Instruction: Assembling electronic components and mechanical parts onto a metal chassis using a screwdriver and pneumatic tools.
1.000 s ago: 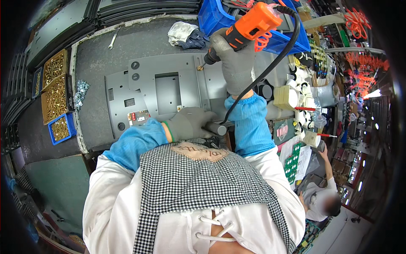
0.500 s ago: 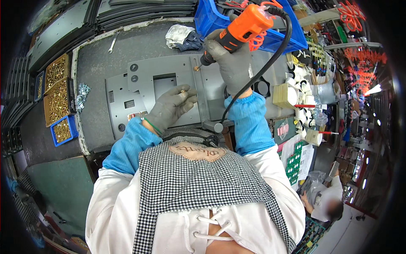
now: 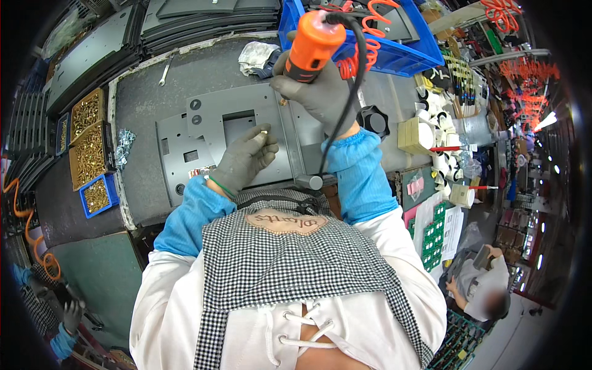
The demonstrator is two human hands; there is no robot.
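My right hand (image 3: 327, 95), in a grey glove, is wrapped round an orange and black electric screwdriver (image 3: 314, 46) above the sheet-metal panel (image 3: 213, 102). The tool stands near upright, and its tip is hidden behind the hand. A black cable (image 3: 356, 80) hangs from its top. In my gloved left hand (image 3: 243, 161), thumb and fingertips pinch a small brass screw (image 3: 265, 130) over the panel, beside its square cutout. Another small brass piece (image 3: 283, 103) sits on the panel close to the right hand. A black star-shaped knob (image 3: 373, 121) lies right of that hand.
Trays of brass screws (image 3: 88, 154) stand at the left, near a heap of silvery hardware (image 3: 124, 147). A wrench (image 3: 165, 71) and a cloth (image 3: 256, 57) lie farther back, beside a blue crate (image 3: 407, 60). Another person's gloved hand (image 3: 73, 314) shows at lower left.
The screwdriver has moved leftward and swung more upright, its tip going out of sight. My left hand has shifted slightly left, still pinching the screw. Another person's hand has appeared at lower left.
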